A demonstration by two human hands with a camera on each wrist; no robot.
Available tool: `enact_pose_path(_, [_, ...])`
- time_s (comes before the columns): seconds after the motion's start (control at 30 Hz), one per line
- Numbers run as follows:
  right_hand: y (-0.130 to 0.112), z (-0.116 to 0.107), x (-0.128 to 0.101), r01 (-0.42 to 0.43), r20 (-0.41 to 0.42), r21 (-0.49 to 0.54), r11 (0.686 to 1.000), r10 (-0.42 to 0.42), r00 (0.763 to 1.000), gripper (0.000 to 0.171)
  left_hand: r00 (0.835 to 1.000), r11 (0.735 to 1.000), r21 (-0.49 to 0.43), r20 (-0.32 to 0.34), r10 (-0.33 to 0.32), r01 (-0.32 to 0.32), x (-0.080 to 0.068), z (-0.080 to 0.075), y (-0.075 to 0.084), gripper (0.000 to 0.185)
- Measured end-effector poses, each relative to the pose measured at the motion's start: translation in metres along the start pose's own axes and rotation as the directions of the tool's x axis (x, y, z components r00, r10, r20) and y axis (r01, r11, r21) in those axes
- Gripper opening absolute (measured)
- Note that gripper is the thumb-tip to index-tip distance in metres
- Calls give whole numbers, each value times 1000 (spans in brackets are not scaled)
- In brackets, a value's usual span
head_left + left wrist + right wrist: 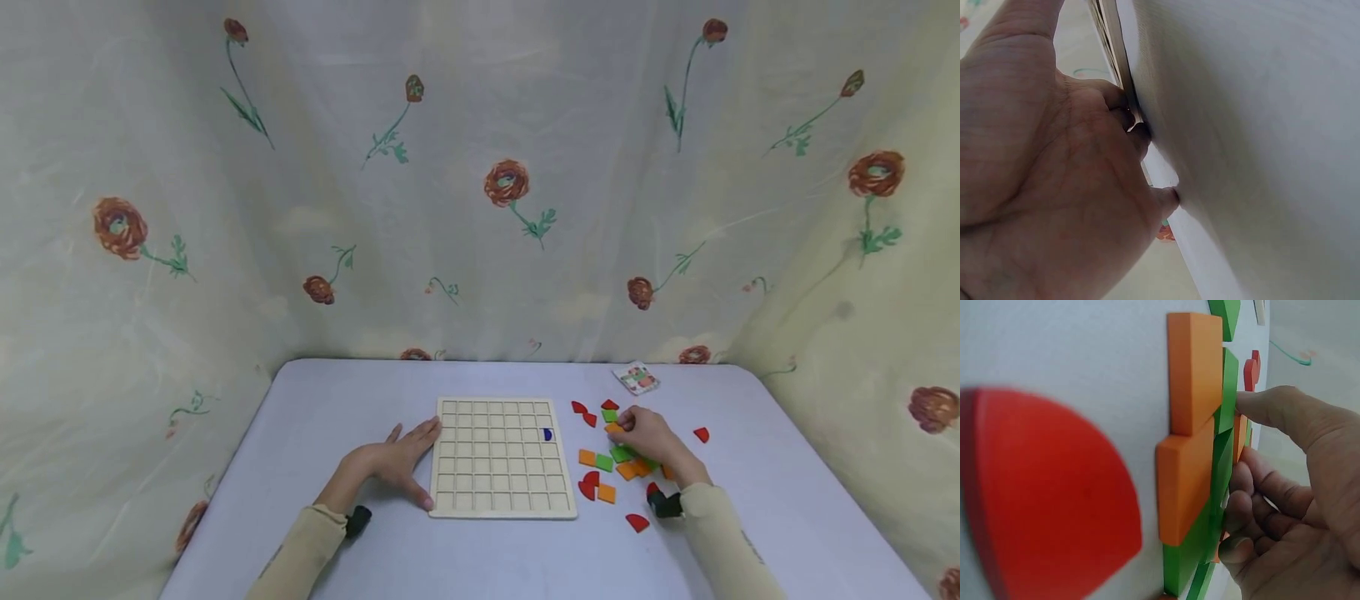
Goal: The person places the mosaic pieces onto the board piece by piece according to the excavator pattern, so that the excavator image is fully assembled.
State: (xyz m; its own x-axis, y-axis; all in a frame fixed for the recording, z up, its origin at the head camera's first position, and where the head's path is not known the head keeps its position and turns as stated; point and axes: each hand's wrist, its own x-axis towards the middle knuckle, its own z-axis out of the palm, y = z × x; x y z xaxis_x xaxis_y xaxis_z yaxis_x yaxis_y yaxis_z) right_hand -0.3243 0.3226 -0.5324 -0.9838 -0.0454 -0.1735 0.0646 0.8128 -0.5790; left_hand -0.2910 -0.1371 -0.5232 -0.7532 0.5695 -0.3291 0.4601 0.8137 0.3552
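Curtained behind and to both sides by flowered cloth, works at a white table. Rests the left hand along the left edge of the board, with fingers spread apart and thumb at the near left corner, gripping nothing (more a brace than a hold, by the look of it). Has just one filled cell on that grid: a blue half-round, in the right-hand column, third row from the far side.

Reaches with the right hand over the loose heap to the right of the board. Pinches an orange square between thumb and index finger; cannot tell whether lifted or touching the pieces below. Has green squares and more orange squares close about that hand, some overlapping, plus red wedges scattered around, including one well apart on the right. Shows a small printed card beyond the heap, near the far edge.

Seems to be at the picking-up step, early on, judging by the nearly bare grid. Next calls for a steady pinch and a straight lift clear of the neighbours, then presumably a flat lowering into one cell. Risks dragging a green square along.
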Motion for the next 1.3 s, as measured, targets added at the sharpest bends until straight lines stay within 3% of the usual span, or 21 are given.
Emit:
enact_pose_path(0.4, [-15,-6,-2,26,-10,-4,1000,-26,1000,34,1000,1000,4,3,10,-10,3,-5,0,130])
enact_pose_path(0.53, [-27,-2,-5,78,-8,13,997,-78,997,34,1000,1000,0,6,6,-6,3,-4,-1,130])
enact_pose_path(0.73, [-42,10,-8,147,3,48,988,-147,989,29,1000,1000,-7,4,12,-12,2,-2,0,129])
enact_pose_path(0.97, [-58,32,-12,243,80,113,963,-253,964,22,1000,1000,-12,11,0,1,1,-1,-1,128])
enact_pose_path(1.3, [-70,52,-13,288,122,52,956,-293,948,20,1000,1000,-23,19,6,-6,1,-1,-1,129])
